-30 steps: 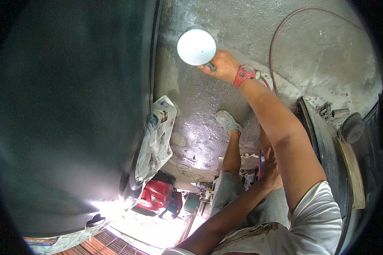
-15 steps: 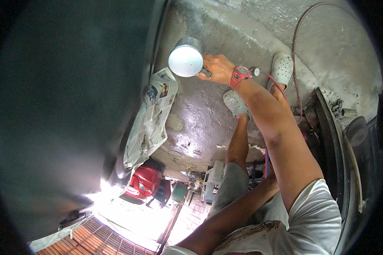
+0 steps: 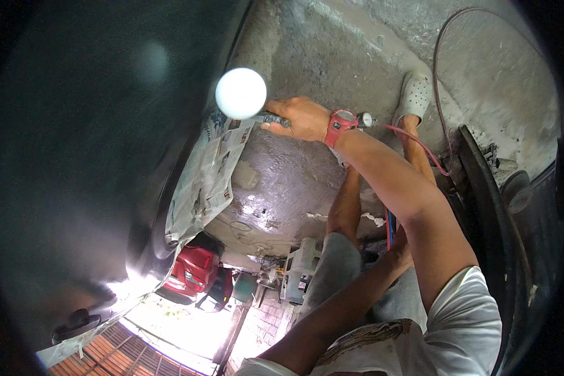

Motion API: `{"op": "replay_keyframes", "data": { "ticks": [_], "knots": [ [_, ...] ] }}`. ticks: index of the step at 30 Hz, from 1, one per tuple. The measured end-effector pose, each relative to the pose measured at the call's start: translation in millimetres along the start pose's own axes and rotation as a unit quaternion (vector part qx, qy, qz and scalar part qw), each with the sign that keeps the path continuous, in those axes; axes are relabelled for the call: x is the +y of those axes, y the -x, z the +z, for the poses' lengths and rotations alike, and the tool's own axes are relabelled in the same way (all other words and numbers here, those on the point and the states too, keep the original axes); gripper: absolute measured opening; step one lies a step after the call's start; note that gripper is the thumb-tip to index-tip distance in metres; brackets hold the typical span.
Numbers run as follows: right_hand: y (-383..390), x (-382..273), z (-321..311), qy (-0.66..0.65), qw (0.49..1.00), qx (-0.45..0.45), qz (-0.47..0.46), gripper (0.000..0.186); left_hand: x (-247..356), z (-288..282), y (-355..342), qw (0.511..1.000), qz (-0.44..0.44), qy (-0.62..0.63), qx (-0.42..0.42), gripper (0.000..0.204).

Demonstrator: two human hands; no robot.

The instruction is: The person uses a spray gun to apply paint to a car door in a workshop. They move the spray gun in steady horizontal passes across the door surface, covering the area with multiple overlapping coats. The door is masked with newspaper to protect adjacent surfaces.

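The left hand (image 3: 400,243) is seen low against the leg, by a blue strip; its grip cannot be told. Farther out, the right hand (image 3: 299,118) is clenched round a spray gun (image 3: 244,95), white cup beyond the knuckles. Newspaper masking (image 3: 207,175) is draped just below it on the dark car panel (image 3: 88,156). A red hose (image 3: 420,147) is trailed behind the wrist, past a white shoe (image 3: 413,95).

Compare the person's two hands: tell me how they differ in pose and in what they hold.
The right hand is stretched out far from the body, beside the dark car panel; the left hand stays low, close to the knees. The right hand grips a spray gun with a white cup; the left hand holds red and blue hoses. The right wrist carries a red watch; the left shows none. Both are bare.
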State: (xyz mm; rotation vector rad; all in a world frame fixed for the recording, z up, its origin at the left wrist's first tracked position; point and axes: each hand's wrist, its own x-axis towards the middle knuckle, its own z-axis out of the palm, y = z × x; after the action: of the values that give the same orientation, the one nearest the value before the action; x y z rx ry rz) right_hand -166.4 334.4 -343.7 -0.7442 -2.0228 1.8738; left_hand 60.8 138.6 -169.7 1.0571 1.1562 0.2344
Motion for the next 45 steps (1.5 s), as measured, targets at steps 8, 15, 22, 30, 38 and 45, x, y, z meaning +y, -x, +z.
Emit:
{"op": "replay_keyframes", "data": {
  "ticks": [8, 15, 22, 30, 38, 45],
  "knots": [
    [1.6, -24.7, -99.9, 0.004, 0.976, 0.209, 0.064, 0.055, -9.8, 32.6, -24.0, 0.791, -0.041, 0.592, 0.149, 0.067],
    [20.7, -35.0, -160.9, 0.002, 0.962, 0.260, 0.080, 0.050, 36.2, -30.7, -31.3, 0.991, -0.022, -0.074, 0.107, 0.057],
    [17.4, -22.1, -219.3, -0.103, 0.947, 0.276, 0.124, 0.047, 45.3, -22.9, -49.5, 0.990, -0.080, -0.113, 0.007, 0.047],
    [-6.1, 4.4, -340.8, -0.052, 0.895, 0.440, 0.054, 0.046, 65.9, -21.2, -66.3, 0.989, -0.113, -0.097, -0.008, 0.049],
    [10.8, -63.7, -311.9, 0.126, 0.885, 0.446, 0.049, 0.050, 77.0, -23.5, -62.6, 0.989, -0.124, -0.075, 0.009, 0.052],
    [43.5, -55.4, -162.3, 0.150, 0.945, 0.288, 0.047, 0.043, 34.2, -36.6, 65.1, 0.969, -0.121, -0.079, 0.202, 0.055]
  ]
}}
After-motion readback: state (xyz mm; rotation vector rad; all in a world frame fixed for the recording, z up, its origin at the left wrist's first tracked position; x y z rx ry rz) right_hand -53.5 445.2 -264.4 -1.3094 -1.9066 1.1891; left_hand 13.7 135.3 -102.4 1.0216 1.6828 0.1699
